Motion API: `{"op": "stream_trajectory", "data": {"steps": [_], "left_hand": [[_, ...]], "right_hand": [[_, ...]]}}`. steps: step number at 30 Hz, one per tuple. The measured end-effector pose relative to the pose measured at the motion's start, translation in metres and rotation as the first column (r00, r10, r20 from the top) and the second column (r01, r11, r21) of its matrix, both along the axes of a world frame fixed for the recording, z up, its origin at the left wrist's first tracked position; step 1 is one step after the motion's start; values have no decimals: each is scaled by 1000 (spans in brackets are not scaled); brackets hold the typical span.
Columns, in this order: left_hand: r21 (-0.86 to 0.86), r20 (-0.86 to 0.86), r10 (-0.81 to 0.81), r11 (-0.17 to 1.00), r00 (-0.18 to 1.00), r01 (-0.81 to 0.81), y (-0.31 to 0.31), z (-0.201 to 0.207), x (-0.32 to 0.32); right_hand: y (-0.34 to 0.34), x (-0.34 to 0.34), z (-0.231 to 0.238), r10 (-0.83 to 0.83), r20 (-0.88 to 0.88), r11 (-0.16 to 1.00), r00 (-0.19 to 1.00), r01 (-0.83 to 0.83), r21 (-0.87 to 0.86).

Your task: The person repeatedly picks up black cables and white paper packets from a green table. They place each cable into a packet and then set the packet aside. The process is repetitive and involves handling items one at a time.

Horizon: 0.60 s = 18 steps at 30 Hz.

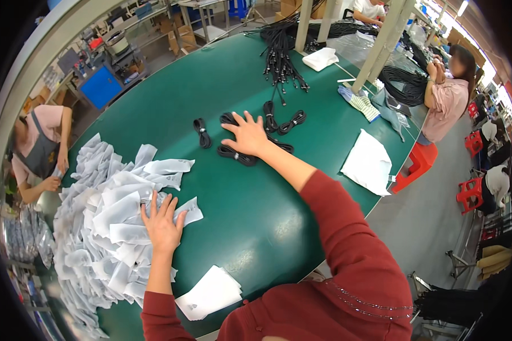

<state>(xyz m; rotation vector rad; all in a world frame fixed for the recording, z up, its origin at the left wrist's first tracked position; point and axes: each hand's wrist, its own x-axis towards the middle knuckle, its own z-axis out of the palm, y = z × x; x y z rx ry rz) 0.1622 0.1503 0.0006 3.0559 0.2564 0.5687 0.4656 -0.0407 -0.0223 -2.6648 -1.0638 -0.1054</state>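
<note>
My left hand (164,223) lies with spread fingers on the right edge of a large heap of frosted plastic bags (111,210), which seem to have something inside. Farther off, my right hand (247,135) reaches over several coiled black cables (238,155), its fingers apart and its palm hiding part of them. More tied black cable bundles lie around it: one (202,133) to its left, another (292,122) to its right. Close to my body, a small stack of flat white bags (209,292) rests on the green table (256,227).
Loose black cables (281,57) hang over the far side, near metal posts (381,45). A white bag (367,162) and striped gloves (358,103) lie at right. One co-worker (40,142) sits at left, another (449,96) at far right by a red stool (416,166).
</note>
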Motion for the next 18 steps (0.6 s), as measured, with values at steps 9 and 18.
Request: {"op": "stream_trajectory", "data": {"steps": [9,18], "left_hand": [[17,15,8,1000,1000,-8,2,-3,-2],[25,-3,-2,1000,1000,2,5,-4,-6]], "right_hand": [[-30,-84,22,19,103,979,995,-39,199],[70,-66,-27,256,183,950,949,-282,136]]}}
